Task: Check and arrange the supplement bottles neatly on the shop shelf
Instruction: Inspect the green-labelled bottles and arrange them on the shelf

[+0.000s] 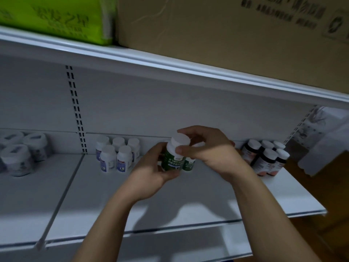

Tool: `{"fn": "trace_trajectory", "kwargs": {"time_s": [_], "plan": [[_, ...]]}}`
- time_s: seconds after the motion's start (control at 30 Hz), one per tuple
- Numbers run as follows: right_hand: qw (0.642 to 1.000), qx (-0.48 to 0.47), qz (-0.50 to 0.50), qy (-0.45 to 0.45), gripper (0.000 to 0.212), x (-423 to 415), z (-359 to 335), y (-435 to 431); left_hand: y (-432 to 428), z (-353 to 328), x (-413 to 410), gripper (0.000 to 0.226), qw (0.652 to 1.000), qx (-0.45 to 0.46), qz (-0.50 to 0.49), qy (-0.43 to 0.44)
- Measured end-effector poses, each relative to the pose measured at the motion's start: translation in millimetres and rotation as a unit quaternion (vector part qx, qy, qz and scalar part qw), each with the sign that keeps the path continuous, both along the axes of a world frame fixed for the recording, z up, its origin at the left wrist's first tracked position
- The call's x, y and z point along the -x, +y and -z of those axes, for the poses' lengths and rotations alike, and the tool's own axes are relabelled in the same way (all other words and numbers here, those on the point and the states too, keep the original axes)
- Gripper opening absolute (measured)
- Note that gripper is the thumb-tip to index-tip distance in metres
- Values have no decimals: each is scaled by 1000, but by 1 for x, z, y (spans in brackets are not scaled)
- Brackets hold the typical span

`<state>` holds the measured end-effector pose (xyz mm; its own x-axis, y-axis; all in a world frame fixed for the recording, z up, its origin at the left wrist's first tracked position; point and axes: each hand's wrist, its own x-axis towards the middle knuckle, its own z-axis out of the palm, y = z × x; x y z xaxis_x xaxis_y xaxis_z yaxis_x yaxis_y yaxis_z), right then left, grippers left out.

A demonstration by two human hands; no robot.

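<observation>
— Plastic green bottle (172, 159) with a white cap (180, 139). We hold it up in front of the shelf (170, 201), roughly upright. The left hand (151, 174) wraps the lower body, fingers (160, 148) curled round the label. The right hand (205, 148) pinches the cap between thumb and fingertips.

— How do we expect it to handle?

— Light, we judge. The wall looks rigid and the label glossy, so probably a bit slick. It shouldn't be fragile. The best hold is round the body. The cap pinch suits checking the seal, but we wouldn't carry by it.

— Where does it go?

— Most likely beside the second green bottle (188, 164), which stands on the shelf just behind our hands. We can't tell whether the two touch.

— What's in the way?

— The white bottles (117, 154) are grouped near on the left and the dark bottles (266, 157) near on the right, close behind the right wrist. A careless sweep on set-down could tip either group. The jars (20, 152) sit well apart, past the slotted upright (75, 103).

— And overhead?

— The upper shelf (170, 63) carries a cardboard box (207, 25) and a green pack (56, 16), both well above the hands. There's a pale object (324, 140) at the right edge, and we can't tell what it is.
</observation>
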<state>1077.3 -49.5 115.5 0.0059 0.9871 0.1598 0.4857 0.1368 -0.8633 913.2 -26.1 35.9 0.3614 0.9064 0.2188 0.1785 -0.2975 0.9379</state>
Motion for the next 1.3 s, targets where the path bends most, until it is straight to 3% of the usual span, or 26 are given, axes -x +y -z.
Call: {"fn": "trace_trajectory", "kwargs": {"time_s": [0.13,0.27,0.37,0.47,0.6,0.73,1.3], "plan": [[998,-38,18,-54,37,-4,9,-2,5,2,-6,53,1000,-14,-14,24],[997,-1,14,-71,27,-14,17,8,10,13,-13,55,995,-33,-51,77],[997,28,32,-68,25,-33,24,29,14,22,-11,63,976,-31,-62,206],[989,17,49,-138,31,-52,22,57,20,26,-6,67,935,-35,-61,349],[975,-26,52,-212,29,-68,22,98,28,27,-8,62,893,-47,-72,442],[958,-30,42,-282,31,-70,31,136,37,28,-13,59,885,-61,-91,453],[939,45,0,-341,22,-71,91,175,54,40,-31,54,872,-46,-83,480]]}}
